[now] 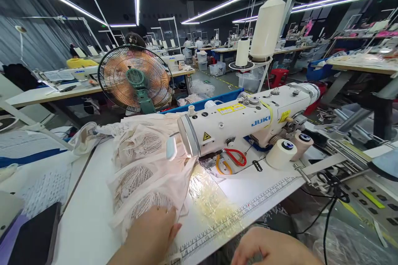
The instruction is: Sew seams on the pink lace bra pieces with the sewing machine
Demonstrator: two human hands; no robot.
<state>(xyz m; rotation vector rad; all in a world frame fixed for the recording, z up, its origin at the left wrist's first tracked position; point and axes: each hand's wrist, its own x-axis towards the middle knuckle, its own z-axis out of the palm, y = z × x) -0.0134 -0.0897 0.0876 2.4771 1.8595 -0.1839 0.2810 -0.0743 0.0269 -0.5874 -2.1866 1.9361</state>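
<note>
My left hand [154, 232] rests on cream lace fabric [137, 182] spread over the white sewing table, its fingers bent down onto the cloth and their tips partly hidden. At the bottom, just beyond the table's front edge, my right hand [267, 246] has curled fingers; what they hold, if anything, is hidden. A white JUKI sewing machine [230, 120] stands behind the fabric. Red-handled scissors [236, 157] and a yellow-handled tool [223, 165] lie under its arm. Clear film with yellowish tape [211, 198] covers part of the table beside the fabric.
Two thread cones [281, 155] stand right of the machine, near a black blade [257, 166]. A printed ruler [230, 217] runs along the front edge. A dark phone [35, 236] lies at left. Behind are a fan [135, 76] and other workstations.
</note>
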